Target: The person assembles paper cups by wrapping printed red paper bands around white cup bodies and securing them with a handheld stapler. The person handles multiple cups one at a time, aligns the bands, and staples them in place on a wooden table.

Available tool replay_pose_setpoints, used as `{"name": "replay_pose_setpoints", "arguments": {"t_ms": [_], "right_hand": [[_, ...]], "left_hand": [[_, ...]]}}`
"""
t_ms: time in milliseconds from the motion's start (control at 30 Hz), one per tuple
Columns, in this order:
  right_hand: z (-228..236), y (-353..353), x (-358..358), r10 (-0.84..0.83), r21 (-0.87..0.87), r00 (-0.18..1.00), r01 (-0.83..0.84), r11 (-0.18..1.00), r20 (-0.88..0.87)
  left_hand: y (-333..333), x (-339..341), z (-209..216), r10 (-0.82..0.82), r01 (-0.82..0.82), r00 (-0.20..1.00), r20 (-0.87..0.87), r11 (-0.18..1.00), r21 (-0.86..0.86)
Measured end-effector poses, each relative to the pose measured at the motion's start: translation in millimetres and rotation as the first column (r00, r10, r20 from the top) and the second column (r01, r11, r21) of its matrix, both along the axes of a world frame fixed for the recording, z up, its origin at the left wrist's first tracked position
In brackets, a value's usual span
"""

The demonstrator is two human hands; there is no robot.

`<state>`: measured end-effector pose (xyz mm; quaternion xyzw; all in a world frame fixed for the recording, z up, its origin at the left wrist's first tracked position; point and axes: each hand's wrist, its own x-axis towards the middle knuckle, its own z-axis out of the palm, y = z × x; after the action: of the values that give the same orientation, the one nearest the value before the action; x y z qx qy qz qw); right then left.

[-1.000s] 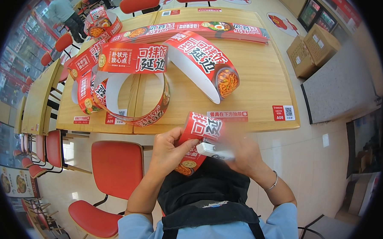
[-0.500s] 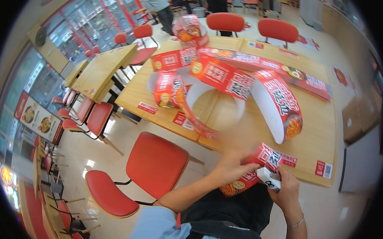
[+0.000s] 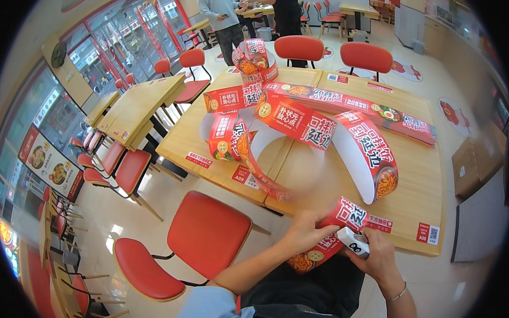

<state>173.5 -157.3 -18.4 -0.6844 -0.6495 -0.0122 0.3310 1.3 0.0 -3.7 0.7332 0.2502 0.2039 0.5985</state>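
Note:
At the near edge of the wooden table (image 3: 409,197), my left hand (image 3: 308,234) is closed on a red printed paper strip (image 3: 347,213). The strip is bent round, with its lower part (image 3: 312,257) hanging below my thumb, over the dark apron. My right hand (image 3: 380,254) grips a small white stapler (image 3: 353,242), whose front end meets the strip beside my left thumb. Curled red strips form loops (image 3: 295,120) on the table, showing white inner sides. Another strip (image 3: 371,150) arches to their right. Long flat strips (image 3: 359,105) lie stacked behind them.
Red chairs stand at the left (image 3: 208,234) and behind the table (image 3: 299,49). Another wooden table (image 3: 138,111) is to the left. A cardboard box (image 3: 477,163) sits at the right. Two people stand at the back, one in a light top (image 3: 218,11).
The view has tilted slightly, so the tables and chairs sit lower in the picture. Both hands keep their hold on the strip and the stapler, with only a slight shift.

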Motion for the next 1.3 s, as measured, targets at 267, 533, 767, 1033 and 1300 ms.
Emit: {"name": "replay_pose_setpoints", "arguments": {"t_ms": [267, 533, 767, 1033, 1300], "right_hand": [[-20.1, 2.5, 15.1, -0.014, -0.084, 0.999, 0.017, 0.996, 0.04], [-4.6, 1.1, 20.1, 0.021, -0.114, 0.998, -0.014, 0.993, 0.059], [13.5, -53.8, 61.9, -0.132, -0.171, 0.983, 0.153, 0.973, 0.128], [-23.8, -32.9, 165.6, -0.553, -0.22, 0.767, 0.63, 0.745, 0.324], [1.0, 1.5, 205.0, -0.484, 0.14, 0.762, 0.474, 0.869, 0.43]], "left_hand": [[-4.0, 0.1, -2.0, 0.048, -0.043, 0.996, -0.07, 0.996, 0.072], [-2.2, 1.4, 0.5, 0.064, -0.053, 0.997, 0.041, 0.973, -0.223], [1.1, -1.5, 8.9, 0.047, -0.01, 0.996, 0.081, 0.915, -0.404], [18.2, 13.4, 111.1, -0.26, 0.261, 0.959, 0.116, 0.965, 0.006], [129.9, 33.3, 334.9, -0.052, -0.148, 0.979, 0.197, 0.479, 0.865]]}}
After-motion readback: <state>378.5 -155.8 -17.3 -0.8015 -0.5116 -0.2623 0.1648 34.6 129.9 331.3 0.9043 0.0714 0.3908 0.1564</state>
